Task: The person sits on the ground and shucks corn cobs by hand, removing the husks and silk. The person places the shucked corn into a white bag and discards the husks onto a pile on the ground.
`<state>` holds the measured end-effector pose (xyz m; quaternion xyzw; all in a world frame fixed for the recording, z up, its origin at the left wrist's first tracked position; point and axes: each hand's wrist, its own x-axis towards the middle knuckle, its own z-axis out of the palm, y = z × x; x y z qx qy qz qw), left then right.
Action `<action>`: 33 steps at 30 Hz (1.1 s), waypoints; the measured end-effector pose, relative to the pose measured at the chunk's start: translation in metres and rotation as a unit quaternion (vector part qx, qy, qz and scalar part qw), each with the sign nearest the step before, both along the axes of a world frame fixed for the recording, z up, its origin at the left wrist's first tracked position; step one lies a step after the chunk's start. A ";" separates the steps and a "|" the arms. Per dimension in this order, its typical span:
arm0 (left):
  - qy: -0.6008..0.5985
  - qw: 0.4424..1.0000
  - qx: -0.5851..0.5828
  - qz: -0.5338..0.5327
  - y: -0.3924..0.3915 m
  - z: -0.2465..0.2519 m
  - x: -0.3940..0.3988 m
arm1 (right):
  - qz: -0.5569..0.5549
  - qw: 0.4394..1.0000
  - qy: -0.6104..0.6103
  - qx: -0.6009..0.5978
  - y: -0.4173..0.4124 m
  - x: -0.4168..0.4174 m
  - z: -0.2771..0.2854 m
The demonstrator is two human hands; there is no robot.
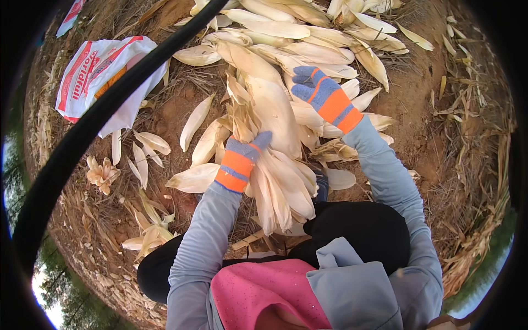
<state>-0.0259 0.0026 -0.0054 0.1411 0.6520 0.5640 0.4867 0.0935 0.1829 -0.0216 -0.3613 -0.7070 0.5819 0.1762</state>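
My left hand (243, 159), in a blue and orange knit glove, grips the gathered end of a bundle of dry corn husks (282, 185), whose pale leaves fan out towards my knees. My right hand (324, 93), gloved the same way, is over the husk pile with its fingers slightly curled; whether it touches a husk I cannot tell. Between the hands lies a large, broad husk (274, 115). More pale corn husks (317, 51) are heaped beyond both hands.
A white and red printed plastic bag (86, 78) lies at the left on straw-strewn soil. Loose husk leaves (142, 165) and a small opened husk (102, 175) are scattered below it. A dark, blurred strap or cable (95, 103) crosses the left side. My bent black-clad knees are close below the bundle.
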 end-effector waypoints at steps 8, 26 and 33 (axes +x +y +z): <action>0.029 0.996 -0.062 -0.063 -0.003 -0.006 0.006 | -0.034 0.992 -0.121 -0.014 0.011 0.002 -0.026; -0.128 0.987 0.044 0.083 -0.030 -0.036 -0.030 | 0.192 0.959 -0.075 -0.195 -0.029 0.001 0.007; -0.035 0.988 0.010 -0.147 -0.005 0.056 -0.071 | 0.203 0.962 -0.039 -0.181 0.019 0.021 0.047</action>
